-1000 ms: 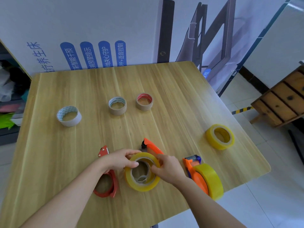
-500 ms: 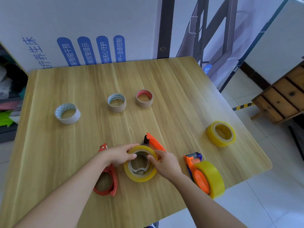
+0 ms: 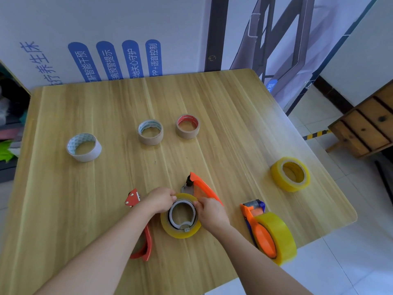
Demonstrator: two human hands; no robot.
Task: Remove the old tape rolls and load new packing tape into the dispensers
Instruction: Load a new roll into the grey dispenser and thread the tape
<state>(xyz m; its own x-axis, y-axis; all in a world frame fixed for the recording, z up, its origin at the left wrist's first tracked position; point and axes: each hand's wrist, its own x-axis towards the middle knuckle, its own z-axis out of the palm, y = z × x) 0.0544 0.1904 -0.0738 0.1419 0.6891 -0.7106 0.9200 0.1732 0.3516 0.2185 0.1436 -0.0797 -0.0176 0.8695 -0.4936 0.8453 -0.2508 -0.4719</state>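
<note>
Both hands are on the yellow roll (image 3: pixel 180 218), which sits near the desk's (image 3: pixel 106 188) front edge, at six o'clock from the two brown rolls. The left hand (image 3: pixel 158 201) pinches the roll's far rim at about eleven o'clock; the right hand (image 3: pixel 210 211) grips the rim at two o'clock, fingers curled over the edge. The roll seems to be seated on the orange dispenser (image 3: pixel 202 188), whose nose juts out at twelve o'clock from under it.

I'd judge the roll light but rigid: a stiff cardboard core under glossy, slick film, so it wants holding by the flat rims or through the core, not by the smooth outer band. The loose end will be sticky and thin, apt to fold on itself.

At three o'clock a second dispenser (image 3: pixel 255 226) carries a full yellow roll (image 3: pixel 278 237) on edge. A spare yellow roll (image 3: pixel 290 174) lies flat further out at two o'clock. A red dispenser (image 3: pixel 144 248), empty, lies at nine o'clock, partly under the left forearm. A white roll (image 3: pixel 84 147) sits at ten o'clock.
</note>
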